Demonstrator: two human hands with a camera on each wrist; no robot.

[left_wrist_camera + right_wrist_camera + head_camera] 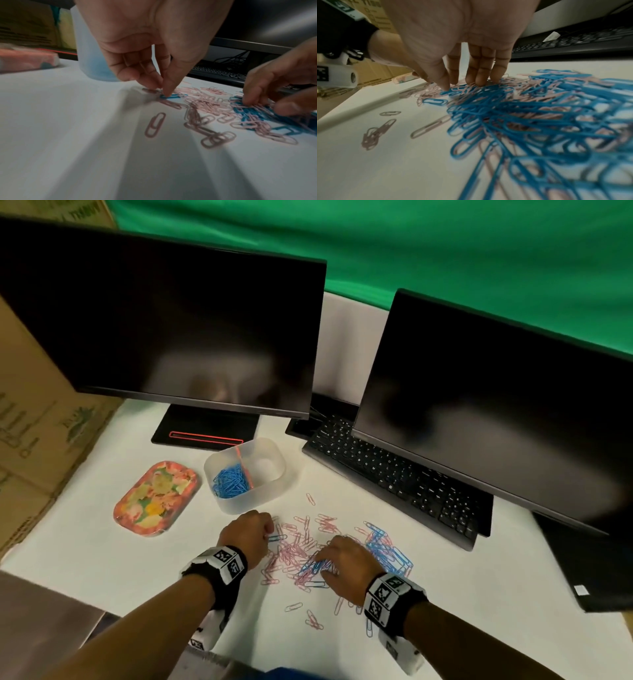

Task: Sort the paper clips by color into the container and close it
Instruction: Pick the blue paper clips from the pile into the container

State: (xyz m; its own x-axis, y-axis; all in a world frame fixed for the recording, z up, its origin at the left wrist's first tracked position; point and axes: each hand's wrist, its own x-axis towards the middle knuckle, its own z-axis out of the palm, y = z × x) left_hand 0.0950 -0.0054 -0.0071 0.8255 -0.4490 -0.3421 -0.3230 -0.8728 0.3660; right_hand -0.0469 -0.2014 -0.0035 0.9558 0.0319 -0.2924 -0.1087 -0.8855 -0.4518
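Observation:
A mixed pile of pink and blue paper clips (342, 549) lies on the white table. Behind it stands a translucent container (255, 501) with an orange divider. Blue clips (229, 481) fill its left compartment, and the right one looks empty. Its floral lid (156, 498) lies to the left. My left hand (269, 534) pinches one blue clip (169, 96) at the pile's left edge between thumb and forefinger. My right hand (325, 563) rests its straight fingertips (481, 79) on the tangled pile (522, 108), holding nothing.
Two dark monitors (171, 330) stand behind, with a black keyboard (394, 477) under the right one. Cardboard boxes (37, 440) wall the left side. A black flat device (599, 570) lies at the right. Stray pink clips (313, 619) lie near the table's front edge.

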